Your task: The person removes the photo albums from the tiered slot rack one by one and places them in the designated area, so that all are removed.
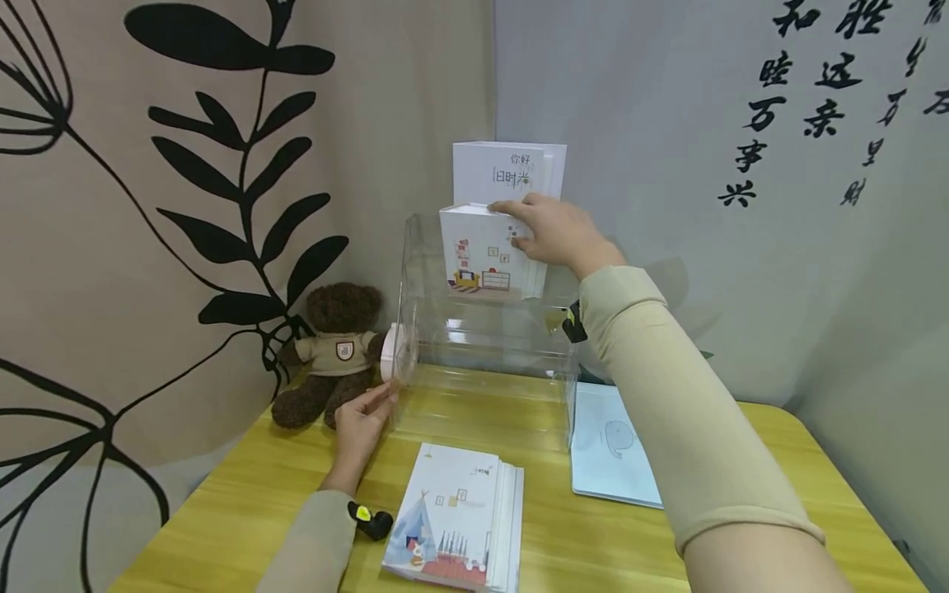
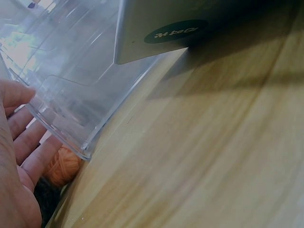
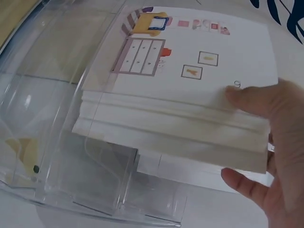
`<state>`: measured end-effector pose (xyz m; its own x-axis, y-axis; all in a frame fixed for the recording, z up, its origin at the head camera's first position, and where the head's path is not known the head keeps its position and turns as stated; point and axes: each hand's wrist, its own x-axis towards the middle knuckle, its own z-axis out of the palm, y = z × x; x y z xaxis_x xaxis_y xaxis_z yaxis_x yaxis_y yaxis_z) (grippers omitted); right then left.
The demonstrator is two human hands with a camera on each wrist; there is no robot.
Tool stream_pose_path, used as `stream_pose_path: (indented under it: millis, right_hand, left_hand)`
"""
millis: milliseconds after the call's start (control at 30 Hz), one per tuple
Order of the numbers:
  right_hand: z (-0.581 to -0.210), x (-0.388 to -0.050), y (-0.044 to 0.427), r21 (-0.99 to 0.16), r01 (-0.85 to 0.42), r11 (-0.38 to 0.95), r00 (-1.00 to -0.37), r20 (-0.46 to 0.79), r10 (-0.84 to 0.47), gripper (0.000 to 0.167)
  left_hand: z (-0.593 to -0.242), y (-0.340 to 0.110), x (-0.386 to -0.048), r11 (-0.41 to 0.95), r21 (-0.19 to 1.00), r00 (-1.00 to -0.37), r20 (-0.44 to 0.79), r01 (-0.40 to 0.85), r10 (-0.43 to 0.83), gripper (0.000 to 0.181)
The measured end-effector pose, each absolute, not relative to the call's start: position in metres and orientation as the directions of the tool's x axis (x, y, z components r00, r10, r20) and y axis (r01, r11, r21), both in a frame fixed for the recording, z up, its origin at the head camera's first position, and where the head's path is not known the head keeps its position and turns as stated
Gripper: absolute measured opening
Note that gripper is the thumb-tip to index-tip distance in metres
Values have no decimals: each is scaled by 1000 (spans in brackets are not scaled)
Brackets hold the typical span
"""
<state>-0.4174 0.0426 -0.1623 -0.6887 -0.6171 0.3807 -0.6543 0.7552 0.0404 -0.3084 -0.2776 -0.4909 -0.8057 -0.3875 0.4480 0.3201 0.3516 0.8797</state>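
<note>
My right hand (image 1: 559, 231) grips several white illustrated books (image 1: 482, 255) at the upper tier of a clear plastic rack (image 1: 489, 412). In the right wrist view the thumb (image 3: 251, 97) lies on the front cover and other fingers reach round the spines. Behind them stands a taller white book (image 1: 482, 169). At the rack's lower left edge, my left hand (image 1: 363, 424) touches the side panel with fairly straight fingers. Another stack of white books (image 1: 452, 511) lies flat on the table before the rack; the left wrist view shows one book's corner (image 2: 156, 31) close up.
A brown teddy bear (image 1: 337, 354) in a beige shirt sits left of the rack. Pale blue booklets (image 1: 611, 445) lie to its right. An orange yarn ball (image 2: 64, 166) shows behind the panel. The wooden table (image 1: 771, 527) meets curtained walls at the back.
</note>
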Motion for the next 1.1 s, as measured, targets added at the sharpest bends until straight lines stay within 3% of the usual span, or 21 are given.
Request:
stream_pose_path:
  millis: [400, 667, 1100]
  right_hand:
    - [-171, -411, 48, 130, -716, 686, -629, 306, -714, 64]
    - [-183, -407, 48, 65, -749, 659, -600, 353, -718, 65]
    - [-197, -403, 53, 180, -798, 576, -452, 453, -768, 64]
  left_hand:
    - [-491, -272, -304, 366, 890, -824, 412, 272, -390, 29]
    - [-493, -274, -306, 420, 863, -798, 452, 280, -398, 28]
    - [-488, -277, -310, 308, 885, -806, 451, 349, -384, 29]
